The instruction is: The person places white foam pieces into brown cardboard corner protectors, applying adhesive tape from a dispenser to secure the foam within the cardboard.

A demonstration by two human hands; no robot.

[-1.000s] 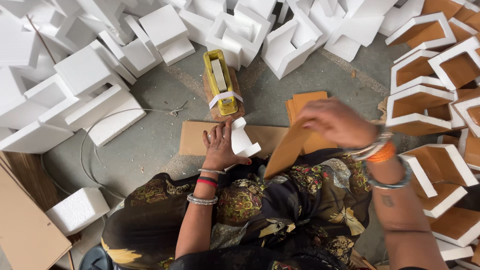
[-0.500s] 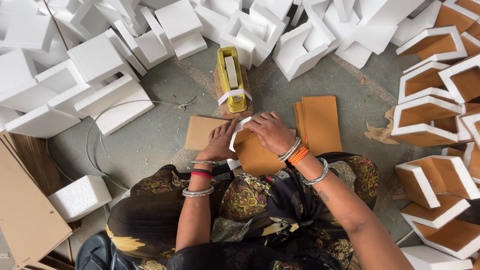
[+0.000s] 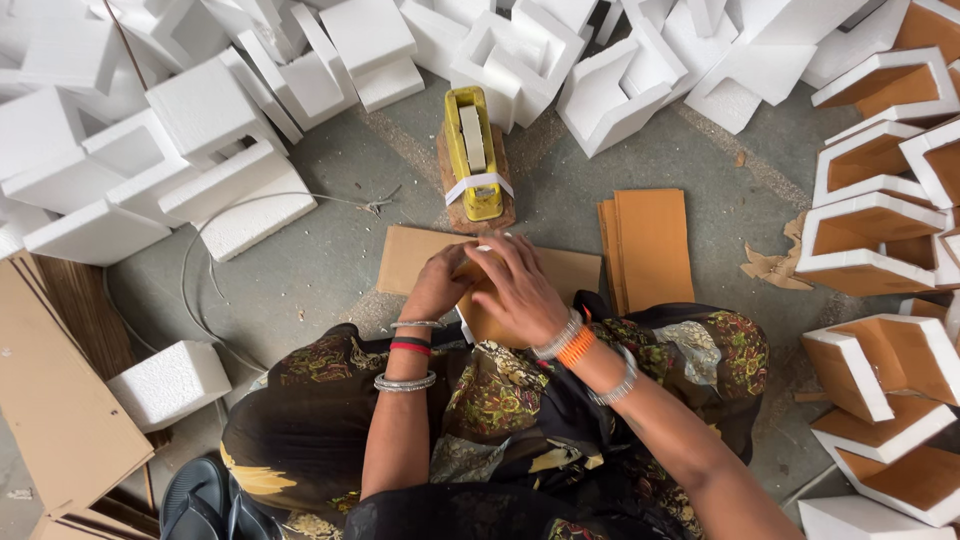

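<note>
Both hands meet over a brown cardboard sheet (image 3: 487,325) held just in front of my lap. My left hand (image 3: 440,285) grips its left edge, where a bit of a white foam piece (image 3: 464,322) shows underneath. My right hand (image 3: 515,290) lies flat on top of the sheet, pressing it down. A larger cardboard sheet (image 3: 410,258) lies on the floor under them. A yellow tape dispenser (image 3: 472,152) stands on a round block just beyond my hands.
A stack of orange-brown cardboard sheets (image 3: 650,245) lies to the right. White foam corner pieces (image 3: 210,110) are heaped at the left and top. Foam corners lined with cardboard (image 3: 870,230) pile up on the right. Flat boards (image 3: 55,410) lean at the lower left.
My right hand brought a cardboard sheet from the stack on the right over to my left hand and now presses it down on the white foam piece.
</note>
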